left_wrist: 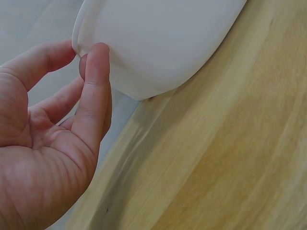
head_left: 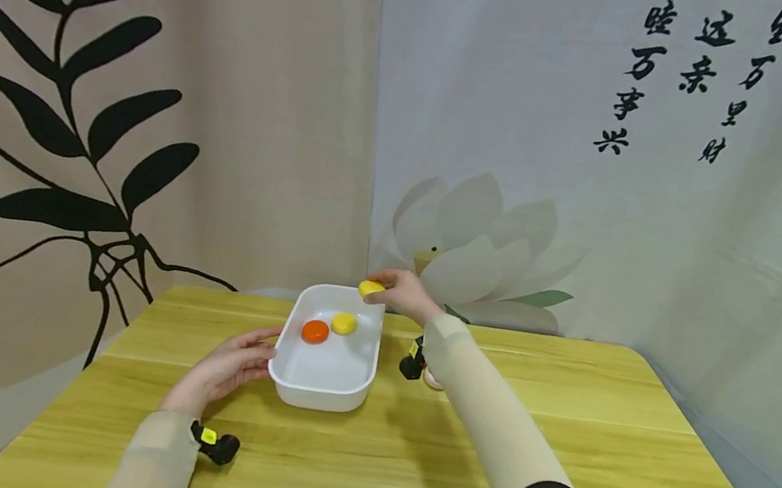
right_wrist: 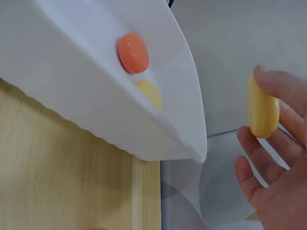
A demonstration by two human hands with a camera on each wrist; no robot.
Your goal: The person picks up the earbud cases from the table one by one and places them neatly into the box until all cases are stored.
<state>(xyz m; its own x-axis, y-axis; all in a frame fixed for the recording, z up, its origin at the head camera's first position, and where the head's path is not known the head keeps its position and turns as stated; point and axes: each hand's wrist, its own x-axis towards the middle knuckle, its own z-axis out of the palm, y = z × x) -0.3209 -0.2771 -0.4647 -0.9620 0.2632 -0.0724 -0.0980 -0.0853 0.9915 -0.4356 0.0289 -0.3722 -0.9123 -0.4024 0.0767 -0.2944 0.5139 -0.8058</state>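
Right hand (head_left: 413, 296): thumb and fingertips pinching one yellow pebble-shaped piece (right_wrist: 263, 108), other fingers loosely bent.
Held piece: at far right corner of the white tub (head_left: 318, 398), apart from rim; long axis looks roughly parallel to far rim.
Key relation: tub floor is left of the pinch and toward the tabletop's near edge; right hand nearer that corner.
In tub: orange piece (head_left: 315, 331), second yellow piece (head_left: 344, 323) just beside it, far half.
Left hand (head_left: 232, 368): fingers relaxed, tips touching rim, left side toward near corner.
Tub: by tabletop (head_left: 340, 481) far edge.
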